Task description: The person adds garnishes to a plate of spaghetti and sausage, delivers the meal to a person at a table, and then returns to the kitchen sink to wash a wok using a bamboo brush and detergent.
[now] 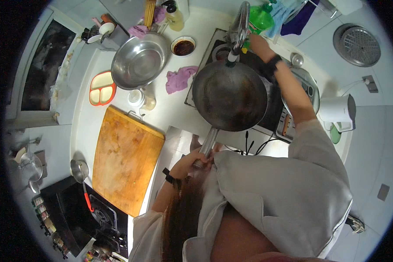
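Observation:
My left hand (188,163) is closed round the metal handle (208,144) of a dark wok (229,96). The wok is tipped so that its dark, brown-stained inside shows, and it lies beneath a chrome faucet (241,24). Beyond the wok, my right hand (259,47) reaches down at the far side, close to the faucet. A small green and yellow thing (245,47) shows at its fingers, possibly a sponge. The fingers are partly hidden and smeared, so I cannot make out whether they grip it. A green pump bottle (261,19) stands just behind that hand.
To the left are a steel basin (140,61), a bowl of dark sauce (183,46), a purple cloth (180,79), a lidded jar (137,98) and a wooden cutting board (124,161). A saucepan (79,170) sits near the stove (81,218). A white kettle (336,109) stands right.

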A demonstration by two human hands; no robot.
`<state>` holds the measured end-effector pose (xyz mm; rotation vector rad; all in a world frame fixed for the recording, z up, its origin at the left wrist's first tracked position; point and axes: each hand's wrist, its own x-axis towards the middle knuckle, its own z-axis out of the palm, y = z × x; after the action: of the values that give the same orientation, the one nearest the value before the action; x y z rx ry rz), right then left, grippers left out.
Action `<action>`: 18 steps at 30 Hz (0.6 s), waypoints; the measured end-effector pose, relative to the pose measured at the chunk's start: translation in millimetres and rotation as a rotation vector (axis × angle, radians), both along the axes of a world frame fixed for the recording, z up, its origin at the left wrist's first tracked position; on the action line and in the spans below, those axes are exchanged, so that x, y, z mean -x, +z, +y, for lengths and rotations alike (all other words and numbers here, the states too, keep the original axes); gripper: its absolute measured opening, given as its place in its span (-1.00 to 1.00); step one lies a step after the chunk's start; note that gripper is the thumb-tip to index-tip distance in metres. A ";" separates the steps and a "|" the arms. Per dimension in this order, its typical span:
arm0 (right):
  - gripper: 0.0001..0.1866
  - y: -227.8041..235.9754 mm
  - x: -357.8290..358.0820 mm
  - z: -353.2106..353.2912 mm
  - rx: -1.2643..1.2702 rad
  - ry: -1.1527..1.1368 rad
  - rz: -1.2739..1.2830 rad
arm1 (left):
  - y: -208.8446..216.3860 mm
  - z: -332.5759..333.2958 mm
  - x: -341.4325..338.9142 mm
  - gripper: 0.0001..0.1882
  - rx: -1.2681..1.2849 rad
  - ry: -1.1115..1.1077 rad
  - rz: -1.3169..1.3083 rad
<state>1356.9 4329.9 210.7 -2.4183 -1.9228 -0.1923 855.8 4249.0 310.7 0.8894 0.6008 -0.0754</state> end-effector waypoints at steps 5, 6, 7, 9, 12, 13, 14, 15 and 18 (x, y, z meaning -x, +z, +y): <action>-0.73 91.9 159.2 -130.1 0.581 -0.030 1.400 | -37.3 -5.4 1.3 -0.65 0.226 -0.094 0.126; -0.67 100.9 194.3 -145.9 0.734 0.022 1.581 | -40.5 -9.2 -0.9 -0.62 0.251 -0.085 0.155; -0.62 108.3 230.3 -161.7 0.787 -0.111 1.749 | -43.8 -12.7 -3.7 -0.59 0.276 -0.078 0.182; -0.58 66.0 271.9 -189.5 0.877 -0.137 2.157 | -33.4 -21.5 -18.0 -0.58 0.219 -0.071 0.206; -0.61 13.4 319.8 -190.7 0.926 -0.223 2.569 | -23.1 -25.4 -28.1 -0.59 0.155 -0.097 0.258; -0.60 -1.3 327.5 -189.7 0.555 0.057 2.486 | -21.0 -25.7 -30.9 -0.65 0.166 -0.062 0.282; -0.52 -18.4 336.0 -186.9 0.382 0.193 2.421 | -18.9 -25.7 -33.4 -0.71 0.176 -0.022 0.309; -0.41 -34.5 343.8 -184.2 0.202 0.307 2.332 | -15.8 -23.5 -36.1 -0.77 0.185 0.018 0.334; -0.35 -12.4 356.7 -188.1 -0.160 0.334 2.079 | -16.6 -16.5 -38.5 -0.91 0.259 0.026 0.327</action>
<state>1000.1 4141.8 198.3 -0.8121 -0.9012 1.3913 894.3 4232.5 294.1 0.6202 0.8855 -0.2736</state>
